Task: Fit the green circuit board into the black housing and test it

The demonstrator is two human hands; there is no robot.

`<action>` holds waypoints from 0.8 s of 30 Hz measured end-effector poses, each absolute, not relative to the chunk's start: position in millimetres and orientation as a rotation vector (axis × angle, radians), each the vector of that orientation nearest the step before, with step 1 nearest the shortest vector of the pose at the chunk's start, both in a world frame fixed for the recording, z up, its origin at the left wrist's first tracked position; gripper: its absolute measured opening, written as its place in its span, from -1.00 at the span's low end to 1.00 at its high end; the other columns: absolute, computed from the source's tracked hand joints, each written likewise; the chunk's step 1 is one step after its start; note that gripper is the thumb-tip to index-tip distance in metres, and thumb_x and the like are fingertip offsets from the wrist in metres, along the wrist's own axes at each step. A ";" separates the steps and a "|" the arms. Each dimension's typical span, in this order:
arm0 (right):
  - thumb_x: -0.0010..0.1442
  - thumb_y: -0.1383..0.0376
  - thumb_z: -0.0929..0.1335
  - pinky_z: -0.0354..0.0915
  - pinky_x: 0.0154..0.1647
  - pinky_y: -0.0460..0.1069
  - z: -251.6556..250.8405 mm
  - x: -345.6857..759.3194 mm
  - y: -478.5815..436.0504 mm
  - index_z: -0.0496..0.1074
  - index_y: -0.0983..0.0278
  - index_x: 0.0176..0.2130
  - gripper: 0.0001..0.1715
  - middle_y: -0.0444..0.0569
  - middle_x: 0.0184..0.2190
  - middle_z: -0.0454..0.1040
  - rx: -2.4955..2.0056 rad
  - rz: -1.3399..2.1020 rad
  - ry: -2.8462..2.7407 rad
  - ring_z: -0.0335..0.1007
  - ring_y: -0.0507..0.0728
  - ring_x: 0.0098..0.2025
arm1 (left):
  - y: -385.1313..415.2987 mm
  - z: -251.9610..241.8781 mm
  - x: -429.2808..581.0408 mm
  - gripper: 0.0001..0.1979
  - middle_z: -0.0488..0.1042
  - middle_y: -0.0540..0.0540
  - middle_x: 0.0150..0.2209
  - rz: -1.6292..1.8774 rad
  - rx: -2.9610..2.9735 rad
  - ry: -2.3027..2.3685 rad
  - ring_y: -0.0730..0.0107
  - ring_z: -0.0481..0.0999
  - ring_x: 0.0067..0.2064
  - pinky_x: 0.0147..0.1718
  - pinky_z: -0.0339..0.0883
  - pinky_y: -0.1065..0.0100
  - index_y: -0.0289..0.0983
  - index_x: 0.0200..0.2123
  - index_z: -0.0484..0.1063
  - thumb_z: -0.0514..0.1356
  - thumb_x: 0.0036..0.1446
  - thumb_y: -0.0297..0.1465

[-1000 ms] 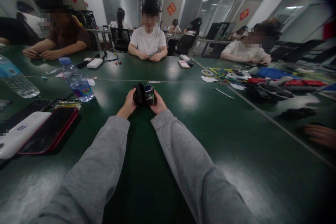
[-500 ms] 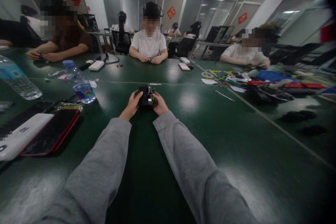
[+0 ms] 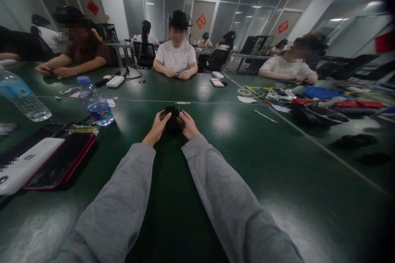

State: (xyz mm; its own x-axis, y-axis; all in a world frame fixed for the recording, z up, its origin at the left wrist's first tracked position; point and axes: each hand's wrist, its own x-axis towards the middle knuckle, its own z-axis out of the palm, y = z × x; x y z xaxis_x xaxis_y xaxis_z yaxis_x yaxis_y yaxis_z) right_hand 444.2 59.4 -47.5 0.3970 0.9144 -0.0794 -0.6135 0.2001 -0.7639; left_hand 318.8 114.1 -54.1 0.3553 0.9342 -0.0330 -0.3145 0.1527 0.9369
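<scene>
**Head view.** My left grip [image 3: 156, 126] and right grip [image 3: 189, 125] close from either side on a small black module [image 3: 171, 120]. I hold it low over the green worktop [image 3: 216, 160], straight ahead of me and just short of the seam that crosses the surface. I cannot tell whether its underside touches the surface. A sliver of green circuit board [image 3: 178, 120] shows between my fingertips at the module's right edge.

**Risk, as I judge it.** The board looks thin and seems to be pinched edge-on. Pressure from my right fingers could bend it or lever it askew in the black housing. The hold appears to be by fingertips only, so a slip would drop the module onto the hard worktop.

**Surroundings.** To my left, well apart, are a capped water bottle [image 3: 95, 104], a red-cased phone [image 3: 60, 159] and a white power bank [image 3: 26, 164]. A careless swing of my left sleeve [image 3: 117, 197] could knock the bottle toward the phone and power bank.
</scene>
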 end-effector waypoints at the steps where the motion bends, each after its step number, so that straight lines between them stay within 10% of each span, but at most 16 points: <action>1: 0.17 0.39 0.39 0.43 -0.37 -0.14 -47.3 441.7 59.0 0.42 0.22 -0.07 -0.70 -0.16 -0.33 0.59 -0.806 1.139 -0.458 0.51 -0.01 -0.37 | 113.8 -54.1 318.8 -0.45 0.46 -0.23 -0.02 1.027 1.048 0.751 0.24 0.55 -0.14 -0.30 0.48 0.32 -0.19 0.12 0.30 0.35 0.07 -0.28; 9: 0.25 0.37 0.31 0.44 -0.08 -0.03 -40.9 418.9 57.4 0.36 0.10 0.05 -0.62 -0.20 -0.16 0.58 -0.732 1.248 -0.479 0.51 0.02 -0.14 | 116.9 -46.0 316.4 -0.69 0.55 -0.13 -0.22 0.985 0.799 0.692 0.35 0.56 -0.28 -0.28 0.44 0.35 -0.26 -0.03 0.42 0.27 0.14 -0.35; 24: 0.33 0.23 0.25 0.46 -0.26 -0.10 -38.0 423.4 50.5 0.35 0.08 0.05 -0.71 -0.13 -0.22 0.51 -0.695 1.363 -0.313 0.49 0.00 -0.25 | 119.2 -36.6 306.1 -0.66 0.55 -0.15 -0.33 0.886 0.548 0.552 0.28 0.56 -0.27 -0.22 0.43 0.28 -0.33 -0.12 0.48 0.20 0.17 -0.19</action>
